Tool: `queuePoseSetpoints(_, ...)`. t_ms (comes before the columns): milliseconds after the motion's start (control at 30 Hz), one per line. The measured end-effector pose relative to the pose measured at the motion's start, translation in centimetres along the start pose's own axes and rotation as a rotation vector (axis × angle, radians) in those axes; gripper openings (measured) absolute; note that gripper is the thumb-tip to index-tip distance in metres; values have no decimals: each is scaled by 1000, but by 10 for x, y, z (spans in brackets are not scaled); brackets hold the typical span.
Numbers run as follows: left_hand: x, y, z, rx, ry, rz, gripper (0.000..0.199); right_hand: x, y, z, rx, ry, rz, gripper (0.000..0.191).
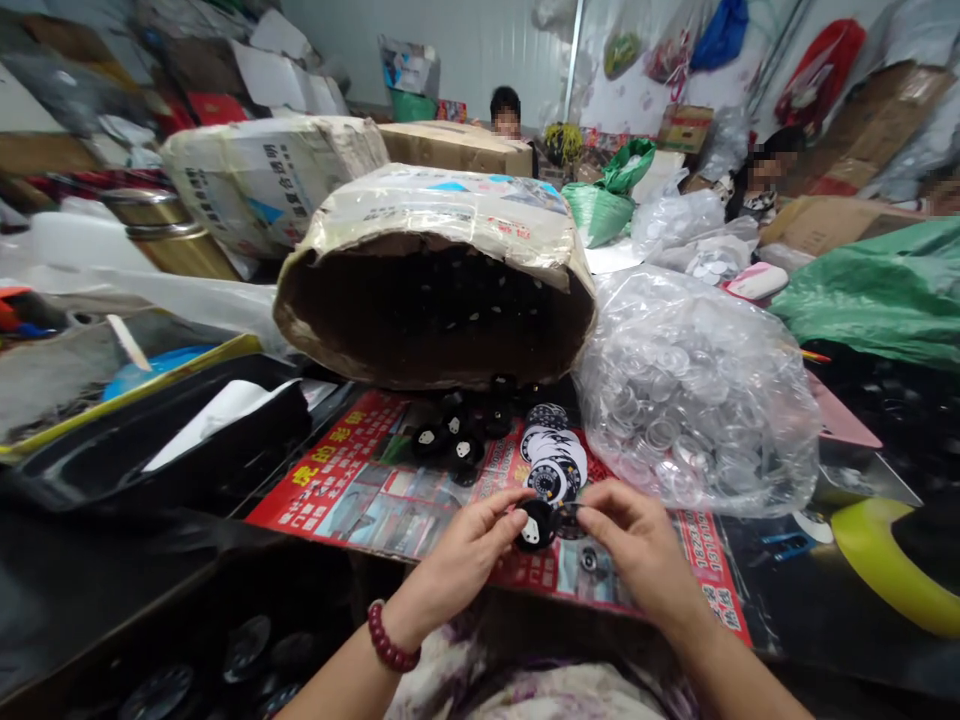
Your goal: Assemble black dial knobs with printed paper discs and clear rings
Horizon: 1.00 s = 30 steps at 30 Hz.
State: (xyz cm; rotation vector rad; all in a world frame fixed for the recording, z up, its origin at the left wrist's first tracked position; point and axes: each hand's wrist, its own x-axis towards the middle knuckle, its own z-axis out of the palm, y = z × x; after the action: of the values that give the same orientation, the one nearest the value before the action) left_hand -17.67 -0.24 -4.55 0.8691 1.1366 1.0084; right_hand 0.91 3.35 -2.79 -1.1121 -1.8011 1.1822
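Both hands [551, 535] pinch black disc [537, 525]; tipped carton [435, 280] spills discs.

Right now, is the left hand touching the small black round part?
Touching. The head view shows the left hand pinching the black round part with its fingertips.

Tipped carton [435, 290] ahead, plastic bag [697, 400] right – red poster [337, 490] open between.

black disc [537, 524], red flyer [352, 480], green bag [885, 290]
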Motion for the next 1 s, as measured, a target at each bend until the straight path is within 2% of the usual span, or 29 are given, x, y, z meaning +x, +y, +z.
queuePoseSetpoints(100,-2,0,7,32,9,88,46,8,-5,5,300,-18,102,15)
queuePoseSetpoints(200,-6,-6,19,-68,96,153,54,11,-3,18,428,140,163,18)
queuePoseSetpoints(267,-8,-12,27,-125,94,142,56,9,1,26,457,231,186,20)
queuePoseSetpoints(367,-10,-16,34,-169,73,108,53,5,3,26,358,222,165,19)
queuePoseSetpoints(500,-9,-15,30,-126,13,91,53,2,-4,8,168,200,96,16)
queuePoseSetpoints(600,-9,-14,26,-23,-35,83,58,3,-13,-2,17,45,27,14)
queuePoseSetpoints(667,-11,-13,27,42,-47,85,58,3,-16,1,-111,-41,-37,15)
queuePoseSetpoints(733,-13,-11,29,37,-47,86,54,2,-16,8,-96,-19,-18,16)
queuePoseSetpoints(867,-14,-7,38,-56,1,100,47,-7,-11,19,135,146,137,18)
queuePoseSetpoints(933,-13,-8,42,-21,12,127,46,-11,-11,19,66,160,117,18)
queuePoseSetpoints(1000,-12,-11,44,45,19,150,45,-14,-12,15,-96,133,37,18)
